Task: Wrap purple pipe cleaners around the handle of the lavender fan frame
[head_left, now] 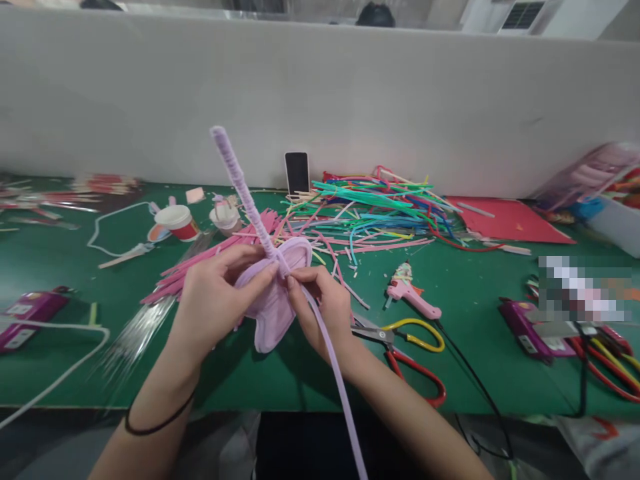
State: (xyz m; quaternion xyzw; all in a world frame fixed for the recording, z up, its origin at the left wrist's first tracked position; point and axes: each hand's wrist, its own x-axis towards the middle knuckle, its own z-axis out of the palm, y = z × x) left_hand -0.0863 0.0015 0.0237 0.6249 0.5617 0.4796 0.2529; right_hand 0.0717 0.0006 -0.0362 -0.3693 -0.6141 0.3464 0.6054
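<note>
Between my hands is a lilac pipe-cleaner piece (274, 313) with rounded lobes, from which a wrapped lilac stem (239, 180) sticks up and leans left. My left hand (220, 287) grips the piece at the base of the stem, thumb on top. At the same joint, my right hand (325, 303) pinches a long lilac pipe cleaner (337, 373), whose loose end trails down toward my lap. The fingertips of both hands nearly meet there. Beside my right wrist lie scissors (387, 335) with one yellow and one red handle.
Several coloured pipe cleaners (370, 200) are heaped at the back, with pink ones (170, 283) behind my left hand. A pink glue gun (413, 297) with a black cord lies right. A phone (297, 173) leans on the partition (320, 93). A paper cup (177, 222) stands left.
</note>
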